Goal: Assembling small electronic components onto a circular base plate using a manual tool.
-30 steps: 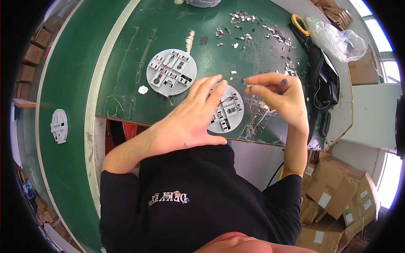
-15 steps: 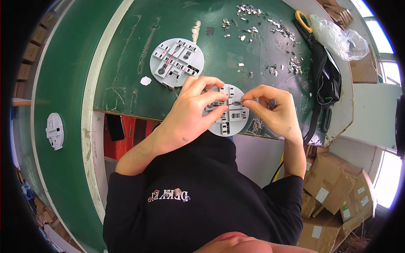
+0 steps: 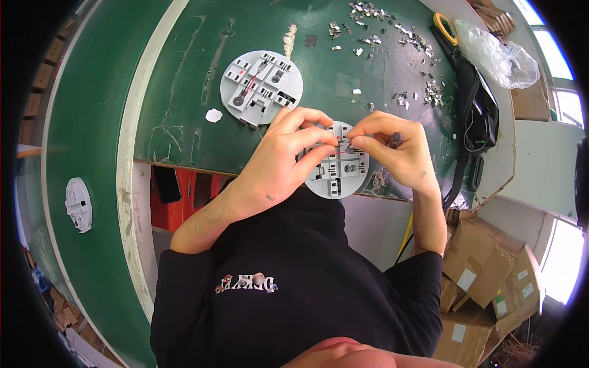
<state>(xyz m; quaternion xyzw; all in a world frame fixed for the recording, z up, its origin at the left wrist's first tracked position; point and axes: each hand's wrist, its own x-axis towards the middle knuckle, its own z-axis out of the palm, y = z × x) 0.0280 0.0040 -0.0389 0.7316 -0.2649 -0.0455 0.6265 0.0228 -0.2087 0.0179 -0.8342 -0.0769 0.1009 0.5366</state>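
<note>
1. A round grey base (image 3: 341, 172) lies on the green worktop (image 3: 331, 76) before the person, slotted side up, a thin red wire (image 3: 341, 153) showing among its compartments.
2. The left hand (image 3: 276, 162) covers its left part, thumb and fingers drawn together beside the wire; whether they grip it, I cannot tell.
3. The right hand (image 3: 396, 150) curls its fingers round a dark rod (image 3: 396, 140), thumb and forefinger pinched over the base.
4. A second grey base (image 3: 262, 92) holds wiring (image 3: 251, 84) and a dark disc (image 3: 238, 100).
5. A clear plastic bag (image 3: 497, 55) sits beside a black bag (image 3: 480, 116), contents unclear.
</note>
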